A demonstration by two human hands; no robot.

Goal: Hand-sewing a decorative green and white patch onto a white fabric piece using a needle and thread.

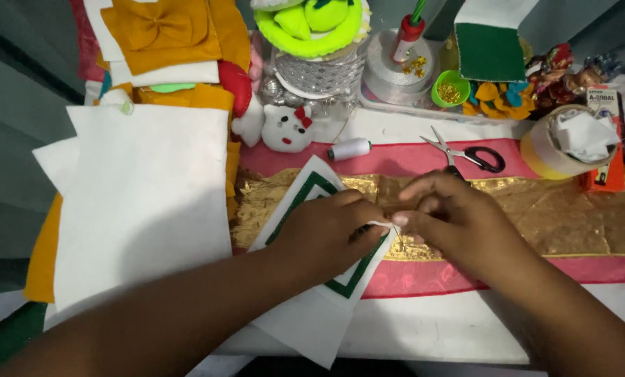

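Note:
My left hand [326, 234] rests on a white felt sheet with a dark green border [305, 192] and pinches a small white piece at its fingertips. Right beside it, my right hand [445, 216] pinches the same spot, thumb and forefinger closed; something thin like a needle or thread may be there, too small to tell. Both hands meet over the gold and pink cloth [557, 216] that covers the table.
Scissors with black handles [466, 153], a white thread spool [349, 149] and a white plush cat head [284, 129] lie behind the hands. White felt sheets [145, 195] lie left over yellow felt. A tape roll [557, 150], a green bowl of gold beads [450, 89] and craft supplies stand at the back.

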